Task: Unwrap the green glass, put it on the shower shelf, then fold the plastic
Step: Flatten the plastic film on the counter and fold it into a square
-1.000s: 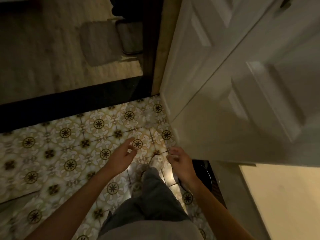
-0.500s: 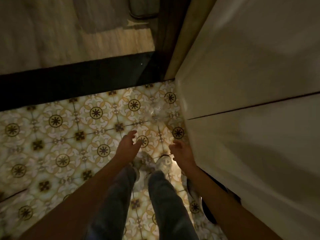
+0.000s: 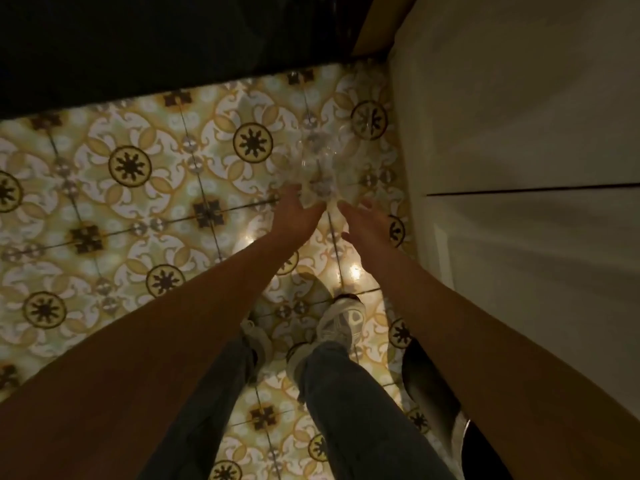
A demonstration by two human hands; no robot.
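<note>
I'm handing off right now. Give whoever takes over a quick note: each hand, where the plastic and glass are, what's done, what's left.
Left hand: reaching forward, fingers spread at the near edge of the clear plastic; a firm grip can't be confirmed.
Right hand: open, beside the plastic, same doubt.
The plastic hangs crumpled above the patterned tile floor, next to the white door.
Green glass and shower shelf: not in view, so placement can't be checked.
Left: fold the plastic; no fold shows yet.
</note>
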